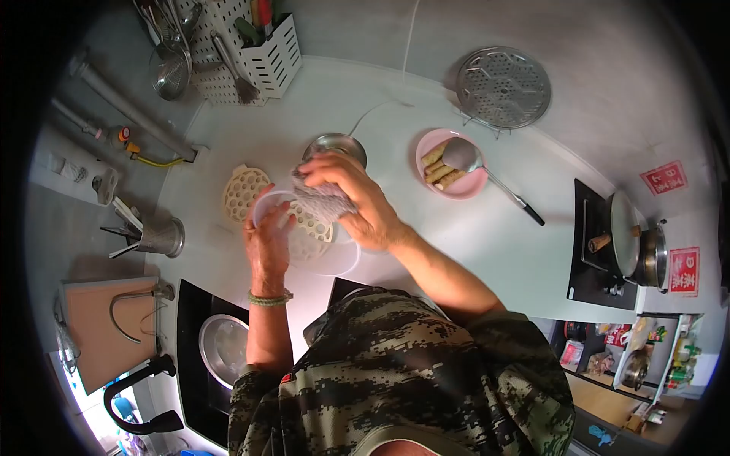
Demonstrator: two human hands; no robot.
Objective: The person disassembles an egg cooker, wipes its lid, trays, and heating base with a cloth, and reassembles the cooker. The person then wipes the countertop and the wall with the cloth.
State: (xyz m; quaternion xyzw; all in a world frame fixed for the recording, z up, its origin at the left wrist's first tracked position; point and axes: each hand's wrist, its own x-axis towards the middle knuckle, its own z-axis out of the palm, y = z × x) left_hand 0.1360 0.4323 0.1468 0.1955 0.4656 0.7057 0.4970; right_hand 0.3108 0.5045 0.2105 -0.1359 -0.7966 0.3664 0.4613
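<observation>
My left hand (268, 247) is closed around the side of a clear plastic container (342, 262), thumb and fingers at its rim. A crumpled grey cloth (328, 201) is gripped in my right hand (361, 201), above the container's far edge. Through the clear plastic shows a cream-coloured piece with round holes (312, 226); whether it lies inside or beneath cannot be told. A similar holed piece (243, 194) rests on the counter just beyond my left hand. Partly hidden behind my right hand stands a steel bowl (344, 142).
A pink plate (470, 190) holds several brown rolls (439, 169) with a ladle (502, 186) across it. Behind leans a round metal rack (503, 87). Pots stand on the stove (582, 251) at right. A sink (194, 296) with a colander (224, 349) lies at lower left.
</observation>
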